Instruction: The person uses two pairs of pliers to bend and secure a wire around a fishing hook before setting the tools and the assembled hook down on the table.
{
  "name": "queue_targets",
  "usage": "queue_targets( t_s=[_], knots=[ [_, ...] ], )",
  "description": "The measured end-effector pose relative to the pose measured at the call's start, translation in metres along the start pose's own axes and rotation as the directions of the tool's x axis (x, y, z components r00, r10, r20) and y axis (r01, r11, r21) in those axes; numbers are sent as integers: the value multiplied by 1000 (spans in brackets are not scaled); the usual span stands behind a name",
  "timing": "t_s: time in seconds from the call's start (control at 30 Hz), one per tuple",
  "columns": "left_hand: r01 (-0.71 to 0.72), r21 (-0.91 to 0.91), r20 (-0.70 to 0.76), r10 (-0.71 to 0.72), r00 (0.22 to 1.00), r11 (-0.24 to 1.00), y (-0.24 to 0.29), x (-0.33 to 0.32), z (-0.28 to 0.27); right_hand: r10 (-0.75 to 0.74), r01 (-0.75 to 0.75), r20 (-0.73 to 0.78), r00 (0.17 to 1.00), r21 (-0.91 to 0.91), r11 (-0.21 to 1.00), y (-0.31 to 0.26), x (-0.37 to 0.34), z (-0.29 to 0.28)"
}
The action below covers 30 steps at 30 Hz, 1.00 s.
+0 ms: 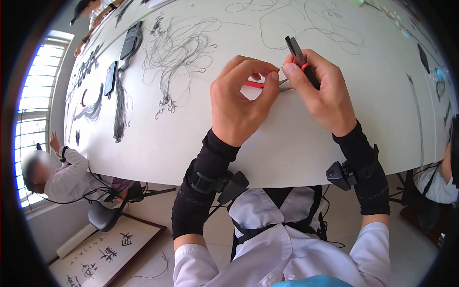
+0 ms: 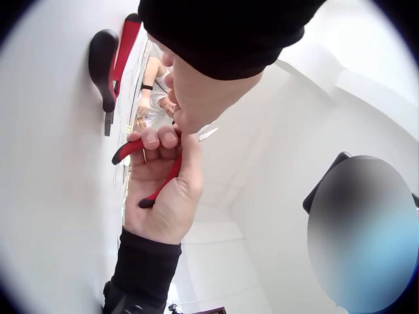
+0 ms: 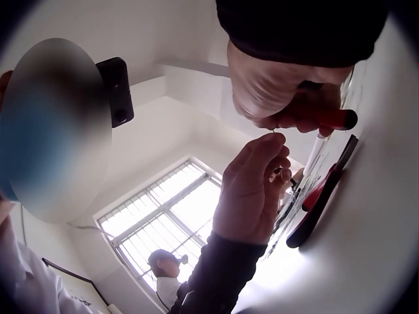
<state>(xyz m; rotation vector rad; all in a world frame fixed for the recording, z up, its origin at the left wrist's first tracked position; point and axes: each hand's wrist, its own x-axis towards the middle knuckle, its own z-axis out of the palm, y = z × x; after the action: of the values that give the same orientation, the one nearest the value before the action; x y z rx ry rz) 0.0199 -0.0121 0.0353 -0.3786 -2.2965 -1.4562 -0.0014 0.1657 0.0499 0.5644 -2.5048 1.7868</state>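
Note:
My left hand (image 1: pixel 244 93) pinches a thin wire-like piece (image 1: pixel 279 70) between thumb and forefinger; it is too small to tell its kind. Close to those fingertips, my right hand (image 1: pixel 319 88) grips pliers (image 1: pixel 295 48) with red-and-black handles. In the left wrist view their handles (image 2: pixel 124 152) spread across the right palm, and a pointed silver tip (image 2: pixel 208 134) shows beyond the fingers. A second pair of red-and-black pliers (image 2: pixel 103 69) lies on the table; in the head view its red handle (image 1: pixel 253 84) is partly hidden behind my left hand.
Tangled lines with hooks (image 1: pixel 167 105) spread over the white table (image 1: pixel 287 138) to the left. Beyond them are bundled dark lines (image 1: pixel 120 107) and two phones (image 1: pixel 110 79). Loose clear line (image 1: pixel 330 28) coils at the far side. Other people (image 1: pixel 71 177) sit around the table.

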Motion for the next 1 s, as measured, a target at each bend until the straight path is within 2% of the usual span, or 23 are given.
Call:
queue_targets(
  t_s=[0.2, 0.4, 0.7, 0.9, 1.0],
  knots=[
    [169, -148, 127, -151, 980, 974, -8, 1, -5, -28, 28, -15, 999, 7, 1000, 2, 0, 2],
    [183, -143, 97, -170, 981, 973, -7, 0, -3, -27, 27, -8, 1000, -6, 1000, 1, -1, 2],
    [-57, 13, -37, 57, 998, 998, -8, -3, 1, 2, -3, 11, 1000, 57, 998, 1, -3, 5],
    [-268, 241, -87, 296, 951, 933, -6, -2, 2, 21, -22, 16, 1000, 73, 997, 3, -3, 6],
    [-241, 209, -127, 271, 954, 948, -8, 0, 6, 26, -27, 5, 1000, 86, 996, 3, -3, 7]
  ],
)
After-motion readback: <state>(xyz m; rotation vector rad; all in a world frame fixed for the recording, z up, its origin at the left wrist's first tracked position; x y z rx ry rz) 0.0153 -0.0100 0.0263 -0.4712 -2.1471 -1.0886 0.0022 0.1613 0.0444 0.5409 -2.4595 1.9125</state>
